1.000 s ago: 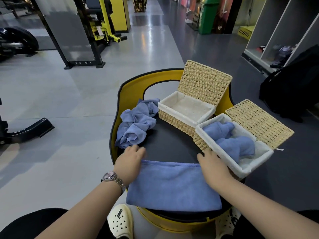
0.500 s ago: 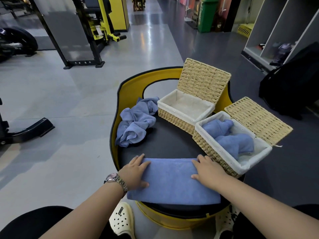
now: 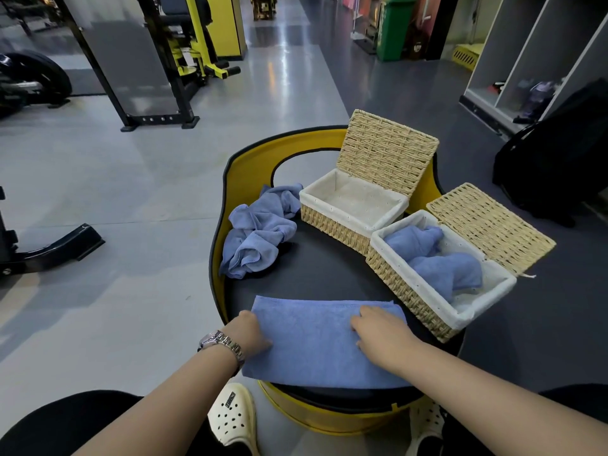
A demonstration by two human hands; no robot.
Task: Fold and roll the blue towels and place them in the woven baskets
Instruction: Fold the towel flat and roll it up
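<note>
The round black-topped stand (image 3: 316,268) with its yellow rim carries all the work. The folded blue towel (image 3: 322,343) lies flat along the near edge, a long band not yet rolled. The left hand (image 3: 250,334) rests on its left end, fingers apparently curled at the edge. The right hand (image 3: 381,330) presses on the right part; how its fingers lie I cannot tell.

Progress, as judged: the near basket (image 3: 437,311), lid open, holds rolled towels (image 3: 441,264), so part is done. The far basket (image 3: 348,205), lid upright, is unfilled. A crumpled heap of towels (image 3: 253,235) at the left rim remains unfolded.

The near basket sits just beside the right hand, which could crowd the rolling. Gym machines (image 3: 164,60) stand well apart.
</note>
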